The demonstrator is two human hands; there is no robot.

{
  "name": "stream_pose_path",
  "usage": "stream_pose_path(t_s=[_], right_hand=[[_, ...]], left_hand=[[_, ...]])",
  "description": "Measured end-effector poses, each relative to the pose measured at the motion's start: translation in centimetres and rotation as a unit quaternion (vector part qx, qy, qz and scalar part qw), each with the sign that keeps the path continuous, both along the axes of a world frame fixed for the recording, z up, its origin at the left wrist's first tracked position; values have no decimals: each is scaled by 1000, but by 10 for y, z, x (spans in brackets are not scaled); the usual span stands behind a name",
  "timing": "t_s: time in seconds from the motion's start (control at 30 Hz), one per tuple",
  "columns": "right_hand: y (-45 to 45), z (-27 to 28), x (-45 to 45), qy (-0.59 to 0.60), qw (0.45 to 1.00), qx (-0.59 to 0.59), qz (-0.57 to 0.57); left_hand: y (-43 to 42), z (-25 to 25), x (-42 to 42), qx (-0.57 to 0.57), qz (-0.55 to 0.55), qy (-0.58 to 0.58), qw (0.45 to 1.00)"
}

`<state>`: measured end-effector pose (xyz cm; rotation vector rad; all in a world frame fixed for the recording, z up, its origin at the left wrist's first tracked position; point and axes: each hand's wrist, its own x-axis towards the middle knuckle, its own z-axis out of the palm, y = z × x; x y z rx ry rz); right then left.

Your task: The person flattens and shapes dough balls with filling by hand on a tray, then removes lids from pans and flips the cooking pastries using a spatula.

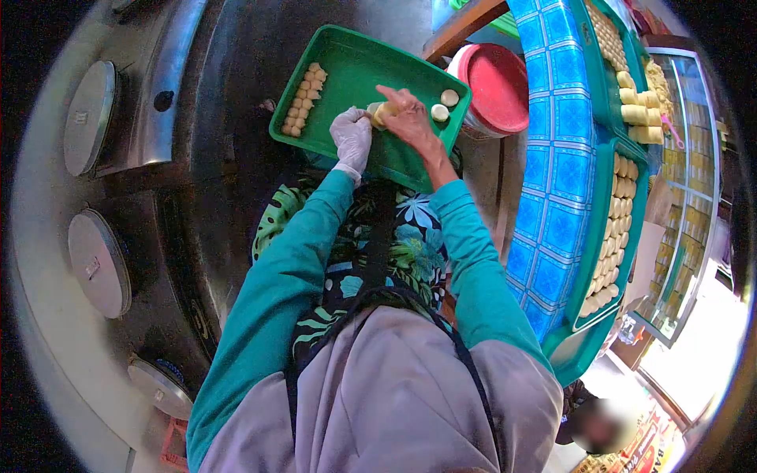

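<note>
While L hand [352, 139] – gloved – pinches dough pc [382, 117], R hand [406, 120] grips it too, over green tray [347, 71].

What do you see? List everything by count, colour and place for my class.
Dough piece: one, yellowish, between the grips.
Dough balls: over a dozen, pale, tray's left.
Round dough pieces: two, whitish, tray's right.
Tray: one, green, beneath the grips.
Lidded bucket: one, red-lidded, beside tray.
Tablecloth: one, blue, right.
Dough-filled trays: at least two, green, on tablecloth.
Round lids: three, greyish, left.
Glass cabinet: one, silver-framed, far right.
Other person: one, blurred, bottom right.
Left grip: one, translucent-gloved, centre.
Right grip: one, bare, centre.
</note>
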<state>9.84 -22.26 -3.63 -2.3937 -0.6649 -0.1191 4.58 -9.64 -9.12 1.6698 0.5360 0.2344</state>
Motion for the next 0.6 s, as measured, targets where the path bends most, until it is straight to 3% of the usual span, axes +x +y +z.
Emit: stream_pose_path(t_s=[0.13, 0.27, 0.33, 0.37, 0.53, 0.57, 0.6], right_hand=[[-9, -4, 26, -78, 995, -53, -35], [-13, -5, 33, -140, 986, -89, -29], [-11, -6, 16, -122, 986, -73, -82], [-5, -10, 4, -27, 991, -48, -121], [4, -27, -19, 65, 988, 45, -133], [6, -29, -20, 71, 986, 42, -144], [8, -29, -21, 76, 984, 40, -156]], left_hand=[[-4, 31, 1, -18, 13, 57, 998], [-4, 2, 3, -54, 47, 26, 997], [-3, -2, -1, -3, 64, 13, 998], [-3, -1, -2, -3, 64, 15, 998], [-4, 8, -2, 43, 58, 44, 996], [-6, 6, 0, -33, 67, 8, 997], [-6, 11, 1, -32, 66, 9, 997]])
